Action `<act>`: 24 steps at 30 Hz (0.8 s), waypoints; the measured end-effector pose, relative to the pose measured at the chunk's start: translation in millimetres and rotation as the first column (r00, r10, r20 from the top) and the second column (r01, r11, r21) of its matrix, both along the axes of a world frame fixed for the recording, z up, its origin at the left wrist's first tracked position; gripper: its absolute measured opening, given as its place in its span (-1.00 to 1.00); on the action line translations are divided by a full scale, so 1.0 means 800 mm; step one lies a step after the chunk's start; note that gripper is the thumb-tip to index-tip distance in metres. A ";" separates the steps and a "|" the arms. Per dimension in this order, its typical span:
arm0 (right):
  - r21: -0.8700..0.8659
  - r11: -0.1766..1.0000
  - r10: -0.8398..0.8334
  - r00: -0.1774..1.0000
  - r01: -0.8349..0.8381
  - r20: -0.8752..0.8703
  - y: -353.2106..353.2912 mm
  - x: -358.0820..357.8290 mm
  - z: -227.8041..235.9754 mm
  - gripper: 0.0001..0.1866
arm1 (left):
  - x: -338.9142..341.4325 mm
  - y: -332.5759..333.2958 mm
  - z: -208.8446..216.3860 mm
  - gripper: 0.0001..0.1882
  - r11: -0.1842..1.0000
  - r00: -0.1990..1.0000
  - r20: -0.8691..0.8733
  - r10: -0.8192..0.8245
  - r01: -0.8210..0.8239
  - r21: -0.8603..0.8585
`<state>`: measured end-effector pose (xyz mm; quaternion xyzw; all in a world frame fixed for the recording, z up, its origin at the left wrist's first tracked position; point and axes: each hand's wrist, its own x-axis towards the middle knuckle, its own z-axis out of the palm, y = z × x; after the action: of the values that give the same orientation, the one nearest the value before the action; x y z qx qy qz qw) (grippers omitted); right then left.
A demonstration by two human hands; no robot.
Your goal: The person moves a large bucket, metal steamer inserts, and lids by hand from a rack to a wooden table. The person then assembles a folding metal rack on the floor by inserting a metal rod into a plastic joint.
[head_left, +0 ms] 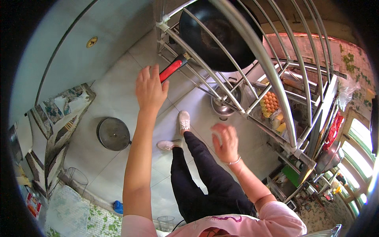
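A black wok (197,47) lies on the metal rack (272,71), seen through its bars. A red and black handle (170,71) sticks out past the rack's near left rail, and seems to belong to the wok; the joint is partly hidden. My left hand (151,90) is at the handle's free end, fingers stretched and thumb apart, not wrapped round it. Lower right, my right hand (226,144) hovers below the rack with fingers spread, slightly blurred, holding nothing. A dark frying pan (113,134) rests on the floor left of my left forearm.
A shiny metal pot (221,106) stands under the rack's left side. Brown eggs (270,102) and packages sit on a lower level. My shoes (184,120) stand on the tiled floor (102,166). A worn wooden piece (59,138) and a wire stand (78,176) are at the left.
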<state>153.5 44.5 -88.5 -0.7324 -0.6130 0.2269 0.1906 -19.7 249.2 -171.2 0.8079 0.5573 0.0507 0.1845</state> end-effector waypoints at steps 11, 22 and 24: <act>0.176 0.941 -0.333 0.891 0.290 0.310 0.117 0.073 -0.032 -0.39 | 0.068 -0.002 -0.058 -0.67 0.561 0.926 0.234 0.296 0.030 -0.827; 0.243 0.916 -0.390 0.856 0.321 0.339 0.133 0.096 -0.066 -0.40 | 0.032 -0.151 -0.023 -0.68 0.694 0.875 0.195 0.443 -0.196 -0.693; 0.230 0.924 -0.378 0.812 0.305 0.445 0.141 0.085 -0.063 -0.43 | -0.004 -0.187 -0.012 -0.67 0.690 0.861 0.186 0.473 -0.230 -0.686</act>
<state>221.1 157.5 -138.9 -0.8477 -0.5138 -0.0462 0.1236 -23.2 99.7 -180.9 0.5480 0.6448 0.0342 0.5318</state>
